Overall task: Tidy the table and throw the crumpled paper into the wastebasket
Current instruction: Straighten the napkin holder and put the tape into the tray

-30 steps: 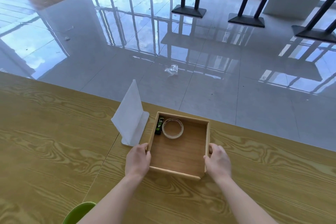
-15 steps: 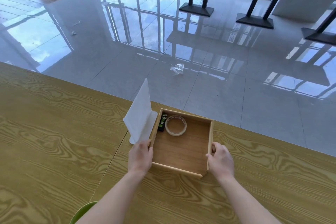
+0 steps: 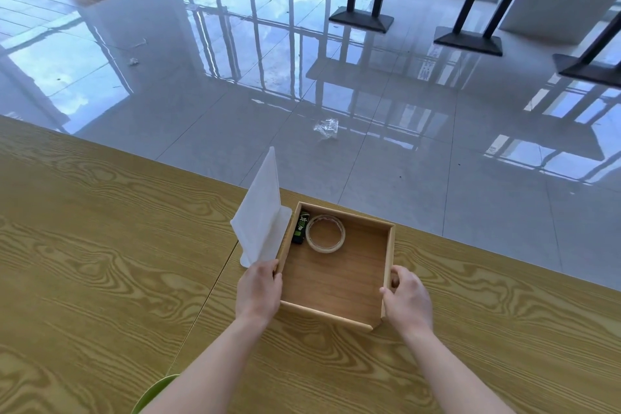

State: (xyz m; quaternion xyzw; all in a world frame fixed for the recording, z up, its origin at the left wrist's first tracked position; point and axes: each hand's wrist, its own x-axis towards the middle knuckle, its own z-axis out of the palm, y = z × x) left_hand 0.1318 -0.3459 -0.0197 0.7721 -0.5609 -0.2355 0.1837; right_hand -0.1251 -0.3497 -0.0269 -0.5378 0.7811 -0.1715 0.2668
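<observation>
A shallow square wooden tray rests on the yellow wood-grain table near its far edge. My left hand grips the tray's left wall and my right hand grips its right wall. Inside, at the far left corner, lie a roll of clear tape and a small black and green lighter. A white upright sign stand stands against the tray's left side. No crumpled paper or wastebasket shows on the table.
The table's far edge runs just behind the tray, with glossy tiled floor beyond. A crumpled clear wrapper lies on the floor. Black table legs stand at the back. A green chair edge peeks in below.
Both hands stay on the tray's walls; the tray sits in about the same place beside the sign stand. The view has shifted slightly.
</observation>
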